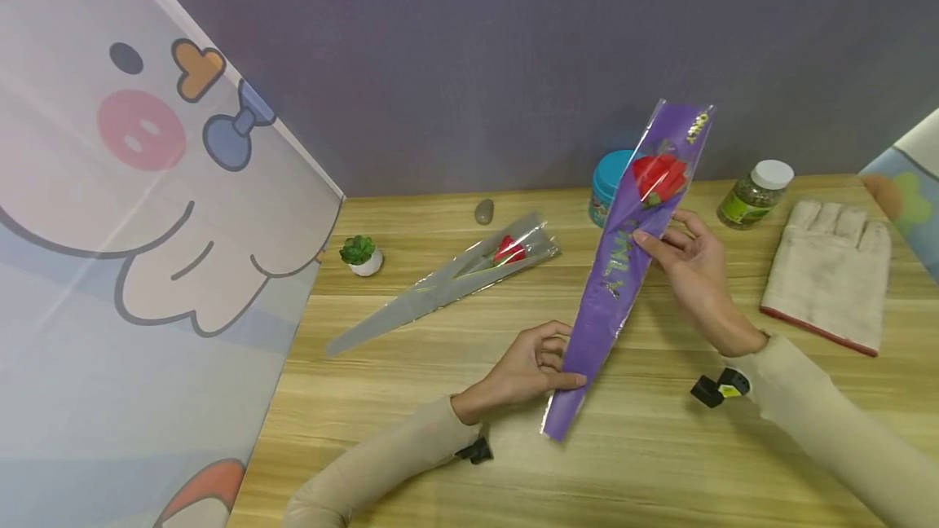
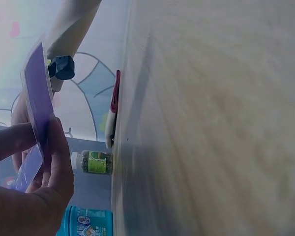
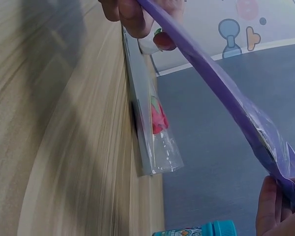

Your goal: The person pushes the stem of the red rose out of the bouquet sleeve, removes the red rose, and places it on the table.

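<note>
A red rose in a purple wrapper (image 1: 603, 300) with gold lettering is held up off the table, tilted with its bloom end at the upper right. My left hand (image 1: 522, 367) pinches the narrow lower end, thumb in front and fingers behind. Higher up, just below the red bloom (image 1: 659, 178), my right hand (image 1: 689, 271) grips the wrapper's right edge between thumb and fingers. The right wrist view shows the wrapper (image 3: 221, 93) edge-on, stretched between both hands. On the table to the left lies a second rose in a grey wrapper (image 1: 440, 288), its clear top toward the back.
Behind the purple wrapper stands a jar with a blue lid (image 1: 612, 173). A white-capped jar (image 1: 756, 194) and a pale work glove (image 1: 829, 275) with a red hem are on the right. Toward the left are a small potted plant (image 1: 361, 255) and a grey stone (image 1: 484, 211).
</note>
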Available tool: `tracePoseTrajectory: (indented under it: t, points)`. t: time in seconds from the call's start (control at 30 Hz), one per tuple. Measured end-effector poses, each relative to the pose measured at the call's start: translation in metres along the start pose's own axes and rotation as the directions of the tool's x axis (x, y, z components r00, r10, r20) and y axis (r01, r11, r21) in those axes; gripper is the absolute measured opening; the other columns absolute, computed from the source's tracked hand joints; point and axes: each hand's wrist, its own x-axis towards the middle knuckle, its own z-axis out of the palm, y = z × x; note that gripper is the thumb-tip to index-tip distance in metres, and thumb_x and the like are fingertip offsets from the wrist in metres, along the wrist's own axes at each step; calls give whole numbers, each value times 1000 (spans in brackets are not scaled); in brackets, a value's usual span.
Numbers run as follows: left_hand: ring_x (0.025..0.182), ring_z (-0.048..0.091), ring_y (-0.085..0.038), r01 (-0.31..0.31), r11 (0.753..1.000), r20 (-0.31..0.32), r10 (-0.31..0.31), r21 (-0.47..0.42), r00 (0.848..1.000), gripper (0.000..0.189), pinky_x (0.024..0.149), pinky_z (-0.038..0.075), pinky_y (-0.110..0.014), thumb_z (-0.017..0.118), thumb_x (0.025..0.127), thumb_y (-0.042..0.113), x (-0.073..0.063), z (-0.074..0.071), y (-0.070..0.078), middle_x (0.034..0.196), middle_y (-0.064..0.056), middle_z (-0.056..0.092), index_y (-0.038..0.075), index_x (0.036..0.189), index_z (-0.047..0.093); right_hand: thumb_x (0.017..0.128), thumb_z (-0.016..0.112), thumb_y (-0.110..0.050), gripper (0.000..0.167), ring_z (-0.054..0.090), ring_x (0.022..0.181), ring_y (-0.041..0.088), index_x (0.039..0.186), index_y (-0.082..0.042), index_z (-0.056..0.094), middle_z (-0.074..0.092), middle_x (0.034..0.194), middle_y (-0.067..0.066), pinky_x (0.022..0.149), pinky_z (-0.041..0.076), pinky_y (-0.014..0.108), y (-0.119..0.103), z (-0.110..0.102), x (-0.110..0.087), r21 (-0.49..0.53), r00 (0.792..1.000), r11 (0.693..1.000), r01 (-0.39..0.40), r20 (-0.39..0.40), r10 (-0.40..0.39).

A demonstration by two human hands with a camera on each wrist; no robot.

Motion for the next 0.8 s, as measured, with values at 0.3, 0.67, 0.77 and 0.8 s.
tracePoseTrajectory:
  t: [0.3,0.67,0.77,0.8]
  points:
    - [71,60,0,8,1000,-38,-9,-26,999,50,62,50,-14,72,84,-17,0,2,1,94,-12,69,-5,131,57,95,69,7,36,77,86,4,124,-13,60,81,98,-6,74,62,19,0,1,-1,22,1000,1000,-2,7,1]
    - [81,68,-3,6,999,-66,-4,32,998,44,72,57,-17,77,85,-10,4,-2,6,104,-14,71,-3,127,63,95,68,9,40,77,90,2,125,-16,59,81,101,-9,77,61,16,-1,-4,-2,-31,999,999,-7,34,8]
    - [81,68,-2,11,999,-64,-8,44,998,43,73,56,-16,78,85,-9,4,-1,7,108,-18,71,-4,126,64,95,69,7,40,76,89,1,125,-18,59,80,101,-11,77,60,15,0,-5,-3,-84,999,996,-1,41,4]
    - [81,68,-2,12,999,-63,-9,49,998,43,73,56,-16,78,86,-9,4,-1,7,109,-20,70,-5,126,64,95,69,7,40,76,89,1,124,-18,59,80,101,-11,77,60,14,0,-5,-3,-98,999,995,4,42,0]
